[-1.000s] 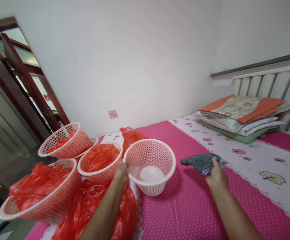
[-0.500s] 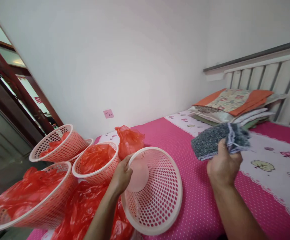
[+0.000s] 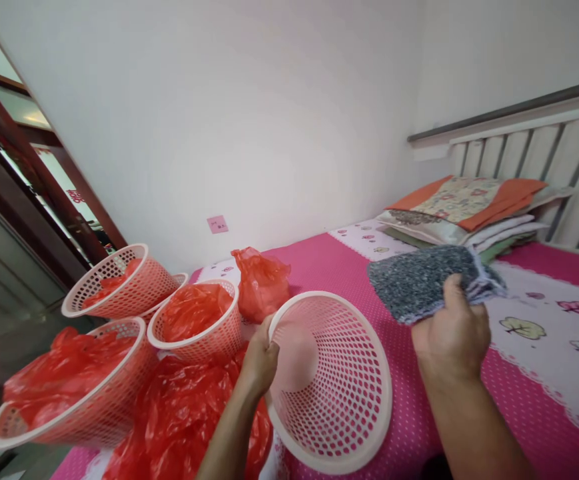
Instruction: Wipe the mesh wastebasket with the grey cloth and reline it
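Note:
My left hand [image 3: 262, 358] is closed on the rim of a pale pink perforated plastic basket [image 3: 352, 373], thumb over the edge. The basket is tilted with its mouth toward me, and nothing shows inside it. To its right, my right hand [image 3: 454, 331] grips a grey speckled knitted cloth piece [image 3: 414, 280] with a whitish edge, held above the bed. I cannot tell whether it is a glove, a sock or a scrubbing cloth. Crumpled red plastic bags [image 3: 184, 413] lie beside my left forearm, and another red bag [image 3: 260, 283] stands behind the basket.
Several pink baskets with red bags in them stand at the left, among them a near one [image 3: 89, 400], a middle one [image 3: 224, 333] and a far one [image 3: 144, 287]. A pink dotted bedspread [image 3: 314, 257] lies beneath. Folded pillows [image 3: 469, 200] rest by the white headboard [image 3: 544, 157].
My left hand has moved the basket slightly to the right. The knitted piece has turned, its free end shifting left, and my right hand has moved slightly right.

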Motion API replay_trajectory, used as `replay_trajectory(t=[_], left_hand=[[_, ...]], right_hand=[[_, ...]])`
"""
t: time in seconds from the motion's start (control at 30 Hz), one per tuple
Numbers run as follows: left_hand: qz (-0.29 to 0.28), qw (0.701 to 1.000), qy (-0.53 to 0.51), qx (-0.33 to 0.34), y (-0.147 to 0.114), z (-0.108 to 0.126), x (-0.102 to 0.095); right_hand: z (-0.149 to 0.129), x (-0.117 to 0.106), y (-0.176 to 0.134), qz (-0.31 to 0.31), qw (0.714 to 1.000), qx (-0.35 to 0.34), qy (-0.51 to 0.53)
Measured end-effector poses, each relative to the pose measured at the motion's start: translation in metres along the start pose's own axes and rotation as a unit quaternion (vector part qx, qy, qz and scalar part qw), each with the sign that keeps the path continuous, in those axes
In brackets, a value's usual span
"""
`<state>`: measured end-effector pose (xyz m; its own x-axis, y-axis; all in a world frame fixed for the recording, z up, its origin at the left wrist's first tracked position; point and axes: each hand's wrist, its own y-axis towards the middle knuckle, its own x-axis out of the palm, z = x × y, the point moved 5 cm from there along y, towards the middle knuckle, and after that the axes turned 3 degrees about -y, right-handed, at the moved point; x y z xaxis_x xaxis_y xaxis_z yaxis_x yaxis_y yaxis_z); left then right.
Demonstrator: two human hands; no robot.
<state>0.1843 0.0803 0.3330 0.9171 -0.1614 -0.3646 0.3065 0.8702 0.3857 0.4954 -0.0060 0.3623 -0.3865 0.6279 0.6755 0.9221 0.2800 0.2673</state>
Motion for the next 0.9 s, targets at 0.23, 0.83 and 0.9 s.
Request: replay_trajectory(t=[0.23,0.83,0.9], left_hand=[[-0.003,1.0,-0.003,0.014,-0.01,-0.003,0.01],[0.014,0.996,-0.087,-0.015,-0.038,0.005,0.029],[0.013,0.996,-0.087,-0.012,-0.038,0.007,0.029]], right_hand=[[-0.006,0.043,-0.061,-0.41,0.859,-0.198,-0.233],[0.005,0.062,-0.121,-0.667,0.65,-0.2,-0.304],[0.004,0.062,-0.122,-0.674,0.648,-0.191,-0.298]])
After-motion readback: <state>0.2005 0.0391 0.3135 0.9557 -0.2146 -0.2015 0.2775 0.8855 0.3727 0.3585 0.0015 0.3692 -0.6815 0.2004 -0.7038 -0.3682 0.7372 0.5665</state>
